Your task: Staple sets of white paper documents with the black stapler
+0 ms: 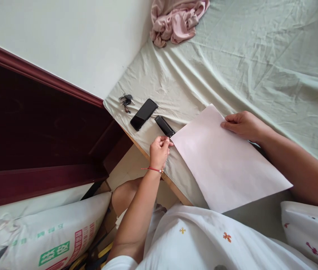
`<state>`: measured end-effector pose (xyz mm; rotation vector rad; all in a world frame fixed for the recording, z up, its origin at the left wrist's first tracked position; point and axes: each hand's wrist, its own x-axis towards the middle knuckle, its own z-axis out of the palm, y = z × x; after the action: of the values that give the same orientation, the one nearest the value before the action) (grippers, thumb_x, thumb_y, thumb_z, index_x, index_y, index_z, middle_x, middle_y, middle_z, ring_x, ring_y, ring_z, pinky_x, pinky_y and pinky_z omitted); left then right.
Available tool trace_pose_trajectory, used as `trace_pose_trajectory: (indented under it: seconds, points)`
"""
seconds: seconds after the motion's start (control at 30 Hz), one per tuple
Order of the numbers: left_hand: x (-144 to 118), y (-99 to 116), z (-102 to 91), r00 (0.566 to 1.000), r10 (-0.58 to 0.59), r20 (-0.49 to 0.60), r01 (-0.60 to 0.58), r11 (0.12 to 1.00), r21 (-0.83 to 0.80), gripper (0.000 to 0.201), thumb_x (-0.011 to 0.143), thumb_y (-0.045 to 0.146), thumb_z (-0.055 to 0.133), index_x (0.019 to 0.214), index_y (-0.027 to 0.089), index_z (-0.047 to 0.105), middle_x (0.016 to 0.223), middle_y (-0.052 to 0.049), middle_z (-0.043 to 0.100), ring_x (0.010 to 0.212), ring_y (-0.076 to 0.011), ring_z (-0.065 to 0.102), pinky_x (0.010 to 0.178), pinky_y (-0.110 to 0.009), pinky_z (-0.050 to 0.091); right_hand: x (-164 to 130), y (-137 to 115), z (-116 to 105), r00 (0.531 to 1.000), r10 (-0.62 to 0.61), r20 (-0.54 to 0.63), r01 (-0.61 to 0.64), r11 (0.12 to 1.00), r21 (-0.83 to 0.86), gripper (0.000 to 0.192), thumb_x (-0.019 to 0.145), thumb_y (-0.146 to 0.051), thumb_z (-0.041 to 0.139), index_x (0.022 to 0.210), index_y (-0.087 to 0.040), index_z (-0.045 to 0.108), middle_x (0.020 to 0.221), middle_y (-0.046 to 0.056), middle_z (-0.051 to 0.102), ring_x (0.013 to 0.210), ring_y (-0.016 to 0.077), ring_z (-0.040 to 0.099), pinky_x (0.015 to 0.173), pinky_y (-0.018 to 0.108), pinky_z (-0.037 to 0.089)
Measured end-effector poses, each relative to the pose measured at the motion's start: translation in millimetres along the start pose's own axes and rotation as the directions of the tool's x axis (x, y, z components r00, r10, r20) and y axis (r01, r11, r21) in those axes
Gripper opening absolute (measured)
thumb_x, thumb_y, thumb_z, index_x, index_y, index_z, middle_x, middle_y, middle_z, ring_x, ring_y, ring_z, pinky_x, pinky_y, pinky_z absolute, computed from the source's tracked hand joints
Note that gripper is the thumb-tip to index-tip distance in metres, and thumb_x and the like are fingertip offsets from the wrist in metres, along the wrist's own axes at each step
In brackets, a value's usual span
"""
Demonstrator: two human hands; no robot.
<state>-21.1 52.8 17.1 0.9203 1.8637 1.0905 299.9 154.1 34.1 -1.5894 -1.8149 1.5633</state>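
My right hand pinches the upper right edge of a blank white sheet of paper, thumb on top. The sheet is held at a slant above the bed, and one lower corner reaches toward my body. My left hand, with a red string bracelet at the wrist, has its fingertips pressed together beside the sheet's left corner. What those fingers hold, if anything, is too small to make out. Just beyond them a black stapler lies on the sheet-covered bed, its near end close to the paper's corner.
A black phone and a bunch of keys lie left of the stapler. Crumpled pink cloth is at the back by the wall. Below the bed's wooden edge are a dark red cabinet and a printed white sack.
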Motion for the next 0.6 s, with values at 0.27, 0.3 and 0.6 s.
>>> trace_pose_trajectory:
  seconds: [0.27,0.3,0.6]
  points:
    - [12.6,-7.9,-8.9,0.833,0.552,-0.027,-0.509,0.785,0.353,0.046,0.099,0.046,0.062,0.138,0.022,0.063,0.147,-0.016,0.064,0.134,-0.0258,0.063,0.096,-0.036,0.06,-7.9,-13.1,-0.7,0.993,0.119,-0.026,-0.118,0.992,0.039,0.03,0.088,-0.037,0.069,0.065,-0.021,0.058,0.063,0.0,0.053,0.051,0.0111,0.045,0.047,0.027,0.034]
    - [13.7,-7.2,-8.0,0.819,0.574,0.009,-0.54,0.765,0.351,0.049,0.1,0.049,0.061,0.141,0.022,0.062,0.152,-0.016,0.061,0.141,-0.0269,0.059,0.103,-0.038,0.058,-8.5,-14.2,-1.0,0.991,0.131,-0.02,-0.129,0.99,0.062,0.03,0.088,-0.036,0.069,0.065,-0.021,0.058,0.063,0.0,0.052,0.051,0.0108,0.044,0.047,0.027,0.034]
    - [23.0,-10.7,-7.3,0.796,0.603,0.055,-0.59,0.753,0.292,0.039,0.099,0.049,0.065,0.125,0.021,0.075,0.146,-0.014,0.068,0.143,-0.0276,0.06,0.122,-0.048,0.048,-9.2,-19.3,-0.8,0.98,0.199,0.01,-0.198,0.966,0.164,0.019,0.088,-0.034,0.072,0.075,-0.021,0.071,0.071,0.004,0.066,0.054,0.0142,0.056,0.045,0.026,0.041]
